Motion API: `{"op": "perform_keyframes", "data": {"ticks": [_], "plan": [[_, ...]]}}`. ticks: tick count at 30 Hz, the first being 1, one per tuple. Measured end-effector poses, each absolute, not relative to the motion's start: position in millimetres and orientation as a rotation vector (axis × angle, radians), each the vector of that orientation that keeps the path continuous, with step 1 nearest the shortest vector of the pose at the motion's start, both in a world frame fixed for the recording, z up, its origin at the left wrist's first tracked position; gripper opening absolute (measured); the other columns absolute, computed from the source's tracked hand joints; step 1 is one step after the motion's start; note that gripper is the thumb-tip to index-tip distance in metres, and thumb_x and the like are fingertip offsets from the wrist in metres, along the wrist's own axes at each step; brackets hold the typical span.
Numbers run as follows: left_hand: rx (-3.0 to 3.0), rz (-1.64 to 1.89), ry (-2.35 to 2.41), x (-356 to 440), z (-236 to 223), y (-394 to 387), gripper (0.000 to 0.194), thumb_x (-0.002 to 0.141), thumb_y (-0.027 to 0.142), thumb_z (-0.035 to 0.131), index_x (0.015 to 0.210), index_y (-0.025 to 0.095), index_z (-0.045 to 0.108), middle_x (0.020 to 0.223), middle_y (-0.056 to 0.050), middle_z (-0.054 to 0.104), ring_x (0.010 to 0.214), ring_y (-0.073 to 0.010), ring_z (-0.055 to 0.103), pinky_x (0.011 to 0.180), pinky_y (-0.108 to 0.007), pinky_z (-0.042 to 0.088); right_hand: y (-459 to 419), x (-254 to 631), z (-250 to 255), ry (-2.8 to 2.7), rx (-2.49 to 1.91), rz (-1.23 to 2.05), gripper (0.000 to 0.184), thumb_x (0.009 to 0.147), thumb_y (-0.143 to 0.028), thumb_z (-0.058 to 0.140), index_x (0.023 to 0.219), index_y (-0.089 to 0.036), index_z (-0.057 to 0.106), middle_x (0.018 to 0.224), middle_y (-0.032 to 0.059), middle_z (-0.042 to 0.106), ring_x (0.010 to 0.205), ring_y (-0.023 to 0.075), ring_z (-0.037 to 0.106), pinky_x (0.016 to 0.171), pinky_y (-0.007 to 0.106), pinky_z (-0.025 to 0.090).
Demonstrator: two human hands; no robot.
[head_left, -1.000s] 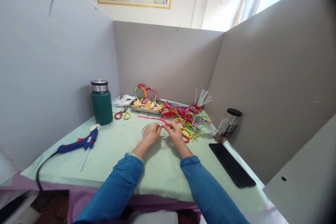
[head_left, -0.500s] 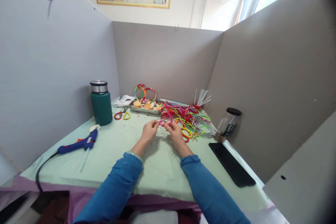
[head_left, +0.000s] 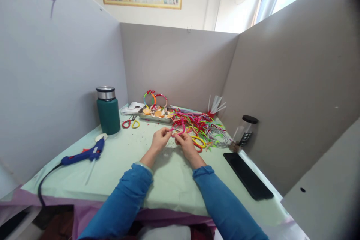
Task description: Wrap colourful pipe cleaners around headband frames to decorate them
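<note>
My left hand [head_left: 159, 139] and my right hand [head_left: 184, 141] meet over the middle of the pale green table [head_left: 126, 172], both pinching a pink pipe cleaner [head_left: 177, 126] bent into a loop between them. The thin wire hoop seen earlier is hidden by my hands. Just beyond my right hand lies a heap of coloured pipe cleaners [head_left: 201, 123] with several plain wire hoops [head_left: 218, 137] at its right side.
A blue glue gun [head_left: 83, 155] with its cord lies at the left, a green flask [head_left: 108, 111] behind it. Red and yellow scissors [head_left: 131, 123], a metal tray [head_left: 155, 114], a black phone [head_left: 248, 175], a dark-lidded jar [head_left: 246, 130] and grey partition walls surround the table.
The pink pipe cleaner, lying straight a second ago, is now bent up into a loop between my hands. Both hands shifted slightly away from me.
</note>
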State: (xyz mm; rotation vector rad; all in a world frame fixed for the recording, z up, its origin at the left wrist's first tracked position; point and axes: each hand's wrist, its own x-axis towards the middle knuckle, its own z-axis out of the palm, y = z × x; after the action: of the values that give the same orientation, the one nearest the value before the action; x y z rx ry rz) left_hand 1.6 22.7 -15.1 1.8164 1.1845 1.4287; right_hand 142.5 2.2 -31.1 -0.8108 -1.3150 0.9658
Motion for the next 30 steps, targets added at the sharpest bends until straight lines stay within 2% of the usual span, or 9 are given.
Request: {"op": "perform_keyframes", "data": {"ticks": [8,14,18,22,30], "plan": [[1.824,1.457,1.132,4.2,-13.9,20.3,0.03,0.075,0.044,0.056,0.077,0.014,0.065,0.051,0.004,0.048,0.047,-0.0075,0.037,0.046,-0.02,0.028,8.4,144.8,-32.5,-1.171,-0.831,1.02,0.03,0.069,-0.046,0.064,0.071,-0.017,0.061,0.052,-0.0042,0.049,0.047,0.0093,0.042,0.048,0.023,0.031],[1.83,1.432,0.996,6.1,-10.6,17.0,0.032,0.075,0.043,0.057,0.08,0.014,0.069,0.062,0.0,0.061,0.052,-0.0091,0.046,0.05,-0.02,0.034,6.1,143.0,-31.8,-1.143,-0.842,1.078,0.031,0.068,-0.048,0.064,0.073,-0.017,0.061,0.056,-0.0026,0.053,0.048,0.0091,0.043,0.046,0.023,0.032],[1.834,1.463,1.126,4.3,-8.2,13.6,0.034,0.075,0.045,0.057,0.081,0.014,0.07,0.054,0.002,0.057,0.049,-0.0093,0.044,0.048,-0.021,0.032,5.4,144.1,-27.9,-1.046,-0.777,1.103,0.03,0.068,-0.047,0.064,0.078,-0.019,0.058,0.067,-0.0006,0.06,0.047,0.0086,0.045,0.044,0.022,0.032],[1.813,1.497,1.266,2.4,-7.2,13.7,0.033,0.075,0.044,0.056,0.082,0.015,0.071,0.051,0.003,0.055,0.048,-0.0092,0.043,0.047,-0.021,0.031,8.4,149.6,-25.8,-0.87,-0.741,1.048,0.028,0.066,-0.045,0.065,0.076,-0.021,0.055,0.062,-0.0027,0.058,0.044,0.0079,0.043,0.042,0.022,0.032],[1.756,1.419,1.067,4.6,-6.4,14.2,0.038,0.076,0.047,0.056,0.085,0.013,0.071,0.051,0.001,0.059,0.05,-0.0112,0.051,0.053,-0.021,0.041,10.4,146.4,-36.0,-1.056,-0.925,1.037,0.029,0.065,-0.043,0.066,0.074,-0.017,0.058,0.059,-0.0008,0.06,0.041,0.0075,0.041,0.039,0.02,0.03]]}}
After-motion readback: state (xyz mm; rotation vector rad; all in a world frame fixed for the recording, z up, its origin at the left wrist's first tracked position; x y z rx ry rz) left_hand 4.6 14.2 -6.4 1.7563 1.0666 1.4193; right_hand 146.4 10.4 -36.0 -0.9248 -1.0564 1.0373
